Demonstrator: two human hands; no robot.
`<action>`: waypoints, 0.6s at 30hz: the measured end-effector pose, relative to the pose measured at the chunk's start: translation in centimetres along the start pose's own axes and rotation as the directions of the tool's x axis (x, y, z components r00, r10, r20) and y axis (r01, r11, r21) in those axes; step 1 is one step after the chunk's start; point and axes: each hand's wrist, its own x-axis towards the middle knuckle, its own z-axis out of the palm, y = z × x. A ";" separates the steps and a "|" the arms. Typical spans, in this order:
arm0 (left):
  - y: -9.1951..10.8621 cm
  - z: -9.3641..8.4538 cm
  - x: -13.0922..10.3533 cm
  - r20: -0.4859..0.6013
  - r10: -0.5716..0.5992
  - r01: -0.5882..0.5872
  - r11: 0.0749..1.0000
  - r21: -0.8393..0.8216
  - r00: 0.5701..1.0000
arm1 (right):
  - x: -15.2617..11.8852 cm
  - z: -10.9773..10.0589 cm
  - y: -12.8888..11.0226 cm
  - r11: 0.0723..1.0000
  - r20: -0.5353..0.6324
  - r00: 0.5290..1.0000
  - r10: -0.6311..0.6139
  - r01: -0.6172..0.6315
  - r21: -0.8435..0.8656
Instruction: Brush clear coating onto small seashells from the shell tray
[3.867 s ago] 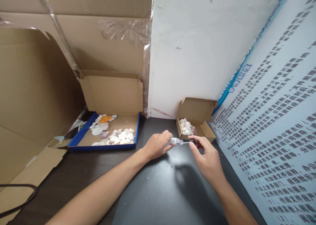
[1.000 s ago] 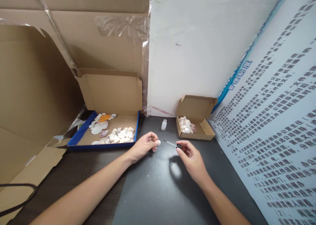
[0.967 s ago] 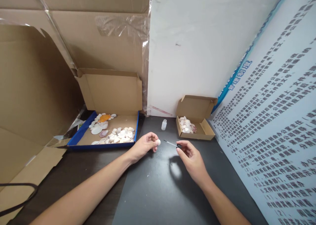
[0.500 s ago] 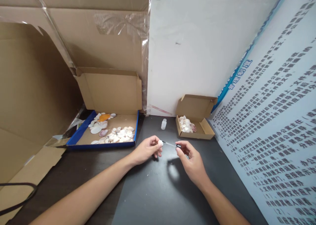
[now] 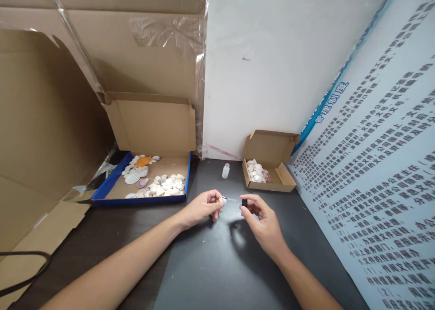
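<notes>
Between the thumb and fingers of my left hand [image 5: 205, 207] is a small white shell [image 5: 223, 201]. My right hand [image 5: 260, 217] pinches the black cap [image 5: 244, 202] of a thin brush applicator. The clear stem [image 5: 233, 199] of the applicator points left, and its dark tip is at the shell; whether they touch is hard to tell. Behind the hands, a small whitish bottle [image 5: 225, 171] stands upright without a cap on the dark table [image 5: 200, 273].
At the left lies an open blue-edged box [image 5: 139, 202] with many shells. An open brown box [image 5: 287, 183] with shells sits at the back right. Cardboard [image 5: 136, 65] and a white panel [image 5: 258, 74] rise behind; a printed board [image 5: 380, 165] stands at the right.
The black cap has turned in my right fingers, and the brush tip has shifted slightly over the shell. My left hand has moved down a little. The bottle and boxes are unchanged.
</notes>
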 end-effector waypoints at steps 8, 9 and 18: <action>0.1 0.1 -0.1 0.019 -0.025 0.025 0.999 0.035 1.000 | 0.0 0.1 -0.2 1.000 -0.002 1.000 0.021 -0.021 -0.012; 0.2 0.1 -0.2 0.022 -0.029 0.028 0.999 0.043 0.999 | 0.0 0.1 -0.2 1.000 -0.003 1.000 0.023 -0.023 -0.013; 0.4 -0.2 -0.3 0.074 -0.029 0.027 0.999 0.028 0.997 | 0.1 0.1 -0.3 0.999 -0.017 1.000 0.013 -0.014 -0.049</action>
